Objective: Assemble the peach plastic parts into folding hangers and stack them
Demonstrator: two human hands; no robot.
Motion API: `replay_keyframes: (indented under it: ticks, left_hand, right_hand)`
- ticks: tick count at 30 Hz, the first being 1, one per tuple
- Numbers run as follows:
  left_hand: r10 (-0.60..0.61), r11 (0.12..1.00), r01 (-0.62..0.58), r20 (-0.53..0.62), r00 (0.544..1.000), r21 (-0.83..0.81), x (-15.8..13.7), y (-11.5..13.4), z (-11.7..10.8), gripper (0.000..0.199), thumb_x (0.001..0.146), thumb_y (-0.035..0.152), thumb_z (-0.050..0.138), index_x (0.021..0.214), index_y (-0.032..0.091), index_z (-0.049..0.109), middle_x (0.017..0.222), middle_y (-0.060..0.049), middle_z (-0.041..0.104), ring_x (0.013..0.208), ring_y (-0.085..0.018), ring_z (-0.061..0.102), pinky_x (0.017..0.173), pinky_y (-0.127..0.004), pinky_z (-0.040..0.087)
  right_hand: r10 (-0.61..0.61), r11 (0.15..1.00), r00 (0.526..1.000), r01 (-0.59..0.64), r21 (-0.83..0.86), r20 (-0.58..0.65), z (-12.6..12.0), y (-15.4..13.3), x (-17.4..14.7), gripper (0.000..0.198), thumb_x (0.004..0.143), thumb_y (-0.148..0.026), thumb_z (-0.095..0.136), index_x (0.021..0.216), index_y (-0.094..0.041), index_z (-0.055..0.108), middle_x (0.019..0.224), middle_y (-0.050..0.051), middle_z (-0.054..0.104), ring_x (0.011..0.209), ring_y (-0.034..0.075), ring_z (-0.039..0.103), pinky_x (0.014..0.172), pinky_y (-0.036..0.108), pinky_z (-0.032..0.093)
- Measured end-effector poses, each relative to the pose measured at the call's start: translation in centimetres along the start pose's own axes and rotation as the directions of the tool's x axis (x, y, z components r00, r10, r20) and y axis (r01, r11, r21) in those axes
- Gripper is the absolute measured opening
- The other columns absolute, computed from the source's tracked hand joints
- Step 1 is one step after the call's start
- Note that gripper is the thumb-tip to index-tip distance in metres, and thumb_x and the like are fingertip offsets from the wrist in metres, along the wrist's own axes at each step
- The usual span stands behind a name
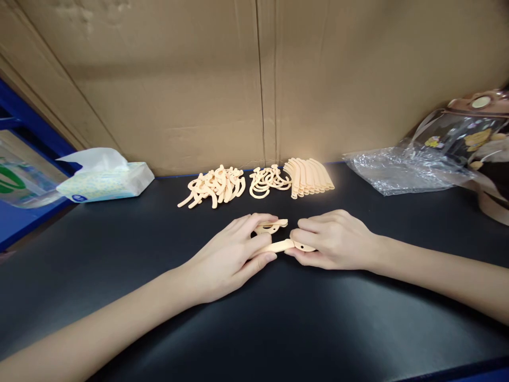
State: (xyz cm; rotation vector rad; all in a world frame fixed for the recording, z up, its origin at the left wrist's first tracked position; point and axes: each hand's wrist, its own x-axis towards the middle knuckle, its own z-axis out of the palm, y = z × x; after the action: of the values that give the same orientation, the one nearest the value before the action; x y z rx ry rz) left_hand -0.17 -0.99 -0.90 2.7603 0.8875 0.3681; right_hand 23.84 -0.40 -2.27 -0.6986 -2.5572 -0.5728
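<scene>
Beige piece (pixel 281 245) bridges the left fingers (pixel 260 243) and right fingers (pixel 304 236).

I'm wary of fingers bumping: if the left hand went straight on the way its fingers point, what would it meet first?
Past the beige strip it holds, the left hand would probably meet the right hand first, though depth is hard to judge from one view.

Room across near tabletop (pixel 278 334); curved pieces (pixel 221 184) obstruct rear middle.
</scene>
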Motion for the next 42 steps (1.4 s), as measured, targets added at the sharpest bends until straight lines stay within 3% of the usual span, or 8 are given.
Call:
replay_keyframes:
  ticks: [8, 14, 19, 24, 28, 33, 37, 42]
  left_hand:
    - [-0.24, 0.969, 0.234, -0.067, 0.969, -0.083, -0.1, -1.4, -0.2, 0.018, 0.096, 0.032, 0.039, 0.1, 0.023, 0.054, 0.141, -0.006, 0.043, 0.129, -0.026, 0.044, 0.102, -0.044, 0.043]
    - [-0.274, 0.945, 0.241, -0.13, 0.953, -0.223, 0.1, -2.4, 0.2, 0.022, 0.089, 0.023, 0.046, 0.109, 0.024, 0.054, 0.139, -0.006, 0.044, 0.133, -0.025, 0.042, 0.103, -0.045, 0.046]
    - [-0.33, 0.904, 0.235, -0.234, 0.915, -0.356, 0.2, -3.0, 0.5, 0.026, 0.086, 0.025, 0.053, 0.111, 0.023, 0.052, 0.131, -0.008, 0.049, 0.129, -0.024, 0.045, 0.105, -0.046, 0.045]
    - [-0.331, 0.919, 0.234, -0.298, 0.895, -0.317, 0.4, -3.3, 0.6, 0.026, 0.084, 0.026, 0.057, 0.11, 0.023, 0.051, 0.125, -0.007, 0.054, 0.123, -0.022, 0.05, 0.11, -0.048, 0.037]
    - [-0.337, 0.93, 0.26, -0.316, 0.887, -0.26, 0.3, -3.4, 0.5, 0.026, 0.085, 0.027, 0.058, 0.109, 0.022, 0.051, 0.121, -0.006, 0.055, 0.12, -0.023, 0.05, 0.107, -0.048, 0.037]
    - [-0.351, 0.93, 0.286, -0.334, 0.875, -0.229, 0.1, -3.7, 0.5, 0.025, 0.085, 0.031, 0.061, 0.107, 0.022, 0.052, 0.117, -0.005, 0.057, 0.117, -0.023, 0.051, 0.104, -0.047, 0.039]
    - [-0.381, 0.923, 0.33, -0.333, 0.863, -0.2, 0.1, -3.7, 0.5, 0.029, 0.083, 0.035, 0.063, 0.107, 0.023, 0.052, 0.119, -0.005, 0.057, 0.115, -0.025, 0.051, 0.102, -0.048, 0.039]
    - [-0.375, 0.926, 0.341, -0.312, 0.873, -0.16, 0.1, -3.5, 0.4, 0.032, 0.082, 0.039, 0.065, 0.108, 0.024, 0.052, 0.123, -0.005, 0.056, 0.115, -0.026, 0.049, 0.102, -0.048, 0.037]
  right_hand:
    - [-0.076, 0.992, 0.994, 0.068, 0.105, 0.075, -0.2, 0.1, 0.1, 0.031, 0.095, -0.036, 0.041, 0.076, -0.018, 0.058, 0.062, -0.003, 0.053, 0.05, 0.01, 0.044, 0.047, 0.028, 0.023]
    - [-0.168, 0.962, 0.98, 0.14, 0.233, 0.106, -0.9, -0.4, 0.3, 0.021, 0.09, -0.022, 0.041, 0.078, -0.017, 0.057, 0.069, 0.001, 0.054, 0.061, 0.014, 0.043, 0.058, 0.029, 0.032]
    - [-0.207, 0.911, 0.967, 0.135, 0.389, 0.149, -1.2, -0.5, 0.6, 0.017, 0.091, -0.017, 0.042, 0.091, -0.016, 0.059, 0.101, 0.01, 0.06, 0.089, 0.019, 0.05, 0.081, 0.033, 0.038]
    - [-0.169, 0.89, 0.97, 0.073, 0.45, 0.177, -1.1, -0.3, 0.6, 0.026, 0.087, -0.008, 0.042, 0.098, -0.017, 0.063, 0.116, 0.013, 0.057, 0.105, 0.023, 0.047, 0.09, 0.038, 0.038]
    - [-0.122, 0.847, 0.972, -0.004, 0.532, 0.201, -1.0, -0.6, 0.6, 0.026, 0.09, -0.009, 0.041, 0.097, -0.019, 0.065, 0.115, 0.011, 0.057, 0.097, 0.019, 0.051, 0.087, 0.036, 0.041]
    - [-0.021, 0.735, 0.984, -0.104, 0.67, 0.176, -1.2, -1.5, 0.7, 0.017, 0.086, -0.034, 0.064, 0.083, -0.018, 0.063, 0.112, 0.01, 0.061, 0.094, 0.017, 0.057, 0.087, 0.033, 0.046]
    - [0.013, 0.594, 0.975, -0.187, 0.783, 0.223, -1.7, -2.6, 0.8, 0.007, 0.082, -0.02, 0.067, 0.084, -0.019, 0.06, 0.113, 0.008, 0.06, 0.094, 0.013, 0.06, 0.087, 0.028, 0.047]
    - [-0.043, 0.506, 0.946, -0.256, 0.824, 0.32, -2.4, -3.3, 0.8, 0.027, 0.077, -0.002, 0.056, 0.096, -0.02, 0.059, 0.119, 0.005, 0.058, 0.077, 0.008, 0.058, 0.069, 0.02, 0.048]
